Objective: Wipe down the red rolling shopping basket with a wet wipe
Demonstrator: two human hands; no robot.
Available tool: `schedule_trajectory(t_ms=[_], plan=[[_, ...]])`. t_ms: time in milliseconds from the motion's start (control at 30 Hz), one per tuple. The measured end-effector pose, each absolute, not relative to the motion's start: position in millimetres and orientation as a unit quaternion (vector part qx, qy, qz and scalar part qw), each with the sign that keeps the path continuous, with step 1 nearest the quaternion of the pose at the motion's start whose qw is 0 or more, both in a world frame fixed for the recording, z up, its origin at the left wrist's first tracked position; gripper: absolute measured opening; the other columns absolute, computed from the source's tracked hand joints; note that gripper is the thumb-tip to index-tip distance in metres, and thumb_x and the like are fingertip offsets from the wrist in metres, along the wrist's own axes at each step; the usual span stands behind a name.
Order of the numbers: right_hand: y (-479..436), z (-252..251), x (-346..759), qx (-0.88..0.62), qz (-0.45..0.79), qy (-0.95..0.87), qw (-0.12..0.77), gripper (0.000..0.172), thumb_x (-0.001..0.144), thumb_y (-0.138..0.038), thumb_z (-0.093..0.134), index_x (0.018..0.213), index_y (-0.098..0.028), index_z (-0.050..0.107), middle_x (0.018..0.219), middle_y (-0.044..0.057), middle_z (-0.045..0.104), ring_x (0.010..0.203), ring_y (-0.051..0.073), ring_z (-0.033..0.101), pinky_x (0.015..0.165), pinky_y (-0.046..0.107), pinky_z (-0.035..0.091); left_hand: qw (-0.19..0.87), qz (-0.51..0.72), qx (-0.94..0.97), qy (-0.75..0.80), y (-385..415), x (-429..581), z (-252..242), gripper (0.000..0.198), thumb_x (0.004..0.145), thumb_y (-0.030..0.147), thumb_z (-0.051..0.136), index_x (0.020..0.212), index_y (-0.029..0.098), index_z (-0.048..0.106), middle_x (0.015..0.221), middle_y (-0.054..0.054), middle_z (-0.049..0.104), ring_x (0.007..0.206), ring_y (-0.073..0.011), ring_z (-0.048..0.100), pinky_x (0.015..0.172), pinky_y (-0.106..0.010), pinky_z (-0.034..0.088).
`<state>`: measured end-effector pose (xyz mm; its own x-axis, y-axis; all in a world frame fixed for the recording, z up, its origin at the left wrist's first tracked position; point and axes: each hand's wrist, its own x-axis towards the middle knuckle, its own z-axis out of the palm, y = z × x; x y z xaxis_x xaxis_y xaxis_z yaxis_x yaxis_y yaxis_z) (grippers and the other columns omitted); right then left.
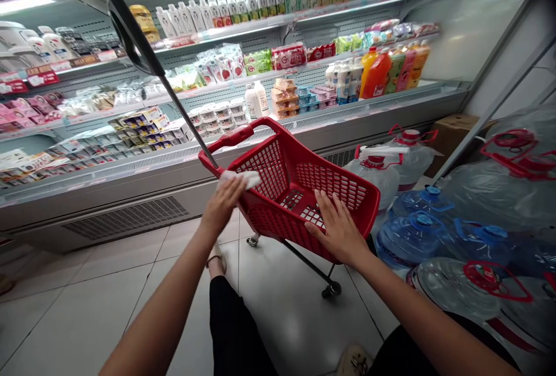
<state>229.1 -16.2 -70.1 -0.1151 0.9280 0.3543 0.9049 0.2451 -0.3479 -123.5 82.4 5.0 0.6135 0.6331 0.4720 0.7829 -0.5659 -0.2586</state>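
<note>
In the head view, a red plastic shopping cart (278, 214) stands on wheels in front of me, its perforated basket showing no goods inside. My left hand (226, 199) presses a white cloth (249, 179) against the cart's near rim, close to the handle end. A dark pole (182, 106) with a black grip rises from that same corner. At the other end, my right hand (336, 222) lies over the near rim with its fingers stretched out toward the inside of the basket.
A refrigerated display (243, 159) with shelves of bottles and packs runs behind the cart. Large water jugs (412, 225) crowd the floor at the right, close to the cart. A cardboard box (454, 138) sits behind them. My legs are just below the cart on the tiled floor (174, 283).
</note>
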Motion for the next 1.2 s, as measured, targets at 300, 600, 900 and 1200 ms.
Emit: schedule_trajectory(t_ms=[300,600,900,1200], plan=[[-12,-71,219,-0.614,0.044,-0.741,0.268,0.083,0.103,-0.069,0.030,0.168,-0.031,-0.005,0.174,0.003,0.017,0.160,0.034,0.011,0.127,0.061,0.020,0.169,-0.269,-0.831,-0.456,47,-44,-58,0.070,0.098,-0.001,0.033,0.164,0.020,0.027,0.167,-0.011,0.037,0.160,-0.0243,0.021,0.128,-0.050,0.034],[-27,-67,216,-0.572,0.050,-0.775,0.265,0.083,0.104,-0.068,0.030,0.167,-0.030,-0.008,0.175,0.002,0.014,0.161,0.033,0.009,0.126,0.059,0.025,0.150,-0.224,-0.870,-0.414,65,-60,-39,0.066,0.101,0.008,0.038,0.164,0.023,0.027,0.166,-0.010,0.040,0.157,-0.0233,0.030,0.128,-0.053,0.032],[18,-75,265,-0.526,-0.094,-0.805,0.257,0.060,0.111,-0.046,0.025,0.167,-0.030,0.015,0.166,0.003,0.038,0.155,0.024,0.032,0.129,0.054,0.016,0.110,-0.287,-0.841,-0.445,2,7,-81,0.071,0.097,-0.003,0.028,0.164,0.022,0.026,0.167,-0.009,0.037,0.158,-0.0183,0.025,0.128,-0.048,0.033],[11,-76,237,-0.583,-0.043,-0.769,0.258,0.064,0.109,-0.056,0.020,0.167,-0.031,0.012,0.165,0.001,0.039,0.153,0.027,0.035,0.126,0.059,0.020,0.131,-0.209,-0.902,-0.353,-18,-6,-72,0.071,0.098,-0.001,0.031,0.165,0.021,0.023,0.165,-0.008,0.040,0.157,-0.0174,0.029,0.128,-0.043,0.033]])
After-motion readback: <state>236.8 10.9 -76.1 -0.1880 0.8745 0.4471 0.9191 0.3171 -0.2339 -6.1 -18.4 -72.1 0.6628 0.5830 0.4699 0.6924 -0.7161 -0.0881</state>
